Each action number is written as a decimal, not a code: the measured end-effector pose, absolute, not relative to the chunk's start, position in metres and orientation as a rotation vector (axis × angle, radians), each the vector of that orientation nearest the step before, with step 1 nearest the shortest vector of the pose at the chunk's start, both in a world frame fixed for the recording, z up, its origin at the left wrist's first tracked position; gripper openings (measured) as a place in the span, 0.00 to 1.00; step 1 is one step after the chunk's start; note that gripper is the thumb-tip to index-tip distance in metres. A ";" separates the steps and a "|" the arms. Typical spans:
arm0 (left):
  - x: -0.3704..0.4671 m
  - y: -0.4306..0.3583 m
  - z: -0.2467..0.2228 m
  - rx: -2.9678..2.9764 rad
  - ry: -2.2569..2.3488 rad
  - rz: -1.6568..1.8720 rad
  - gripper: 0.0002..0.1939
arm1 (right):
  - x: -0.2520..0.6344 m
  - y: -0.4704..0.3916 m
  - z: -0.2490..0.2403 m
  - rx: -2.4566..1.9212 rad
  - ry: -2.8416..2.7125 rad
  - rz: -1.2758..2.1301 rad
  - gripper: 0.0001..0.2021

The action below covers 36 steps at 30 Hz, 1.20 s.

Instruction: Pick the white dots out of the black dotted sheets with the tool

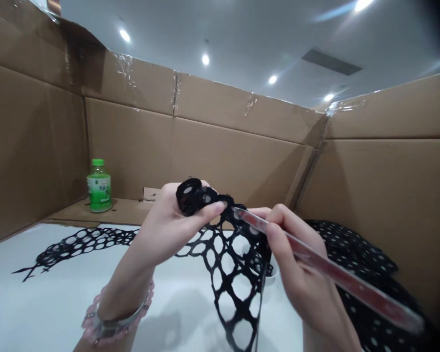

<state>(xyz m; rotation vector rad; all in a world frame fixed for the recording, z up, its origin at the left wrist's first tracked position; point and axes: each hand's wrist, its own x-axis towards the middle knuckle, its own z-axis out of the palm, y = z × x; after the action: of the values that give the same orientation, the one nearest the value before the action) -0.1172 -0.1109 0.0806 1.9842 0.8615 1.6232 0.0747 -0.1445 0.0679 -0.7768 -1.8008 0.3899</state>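
Note:
My left hand (pixel 172 230) is closed on the bunched upper part of a black fabric strip with round cut-out holes (pixel 242 286), thumb pressed on top. The strip hangs down in front, and a narrower end lies across the table at the left. My right hand (pixel 300 264) grips a long slim tool with a reddish, see-through handle (pixel 337 274); its exact kind is unclear. The tool's tip touches or almost touches the fabric just right of my left thumb. Partly hidden behind the strip and right hand stands a small white cup (pixel 273 272) with black bits in it.
Tall cardboard walls (pixel 223 151) enclose the white table (pixel 183 303). A green-capped bottle (pixel 99 188) stands at the back left. Black fabric with light dots (pixel 352 249) is heaped along the right side. A pink bead bracelet (pixel 95 318) circles my left wrist.

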 end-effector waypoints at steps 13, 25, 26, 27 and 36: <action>-0.113 -0.116 0.077 1.974 0.863 1.717 0.07 | 0.063 -0.147 0.068 -0.887 -1.746 0.187 0.10; -0.110 -0.094 0.079 1.715 0.672 1.519 0.09 | 0.087 -0.128 0.070 -0.669 -1.695 0.794 0.14; -0.110 -0.095 0.079 1.734 0.666 1.496 0.10 | 0.087 -0.127 0.070 -0.637 -1.691 0.822 0.14; -0.110 -0.095 0.080 1.755 0.671 1.487 0.11 | 0.088 -0.126 0.070 -0.611 -1.685 0.852 0.13; -0.115 -0.095 0.081 1.852 0.733 1.382 0.09 | 0.093 -0.124 0.069 -0.546 -1.712 0.993 0.12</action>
<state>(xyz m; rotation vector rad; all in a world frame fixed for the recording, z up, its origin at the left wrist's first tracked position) -0.1154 -0.0951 0.0806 1.8518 0.7325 1.3821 0.0928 -0.1245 0.0688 -0.5464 -1.7121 0.9933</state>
